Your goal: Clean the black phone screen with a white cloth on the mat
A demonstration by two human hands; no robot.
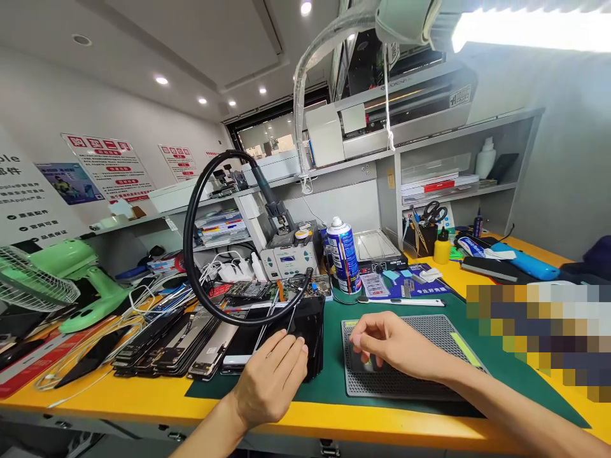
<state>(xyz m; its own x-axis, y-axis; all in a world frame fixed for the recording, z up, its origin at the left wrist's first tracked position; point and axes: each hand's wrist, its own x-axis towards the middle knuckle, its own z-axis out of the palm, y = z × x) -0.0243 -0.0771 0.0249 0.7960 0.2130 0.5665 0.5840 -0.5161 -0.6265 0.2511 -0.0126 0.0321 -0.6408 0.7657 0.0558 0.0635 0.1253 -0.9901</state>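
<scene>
My left hand (pixel 273 378) reaches over a stack of dark phone screens (pixel 311 321), its fingers close together and bent down. Beside its fingertips, thin metal tweezers (pixel 268 323) lie across the screens; whatever is under the fingers is hidden. My right hand (pixel 389 343) hovers over a grey perforated mat (pixel 405 388), thumb and forefinger curled together. If a small thing is between them, I cannot make it out. Under that hand lies a dark, glossy flat piece (pixel 356 361), partly covered by the fingers.
A black cable loop (pixel 187 254) arches over the screens from the soldering station (pixel 291 254). Behind the mat stand a blue spray can (pixel 342 257) and a white-handled tool (pixel 405 302). Phone parts (pixel 176 346) are stacked left, near a green fan (pixel 90 286). A lamp (pixel 525 32) hangs above.
</scene>
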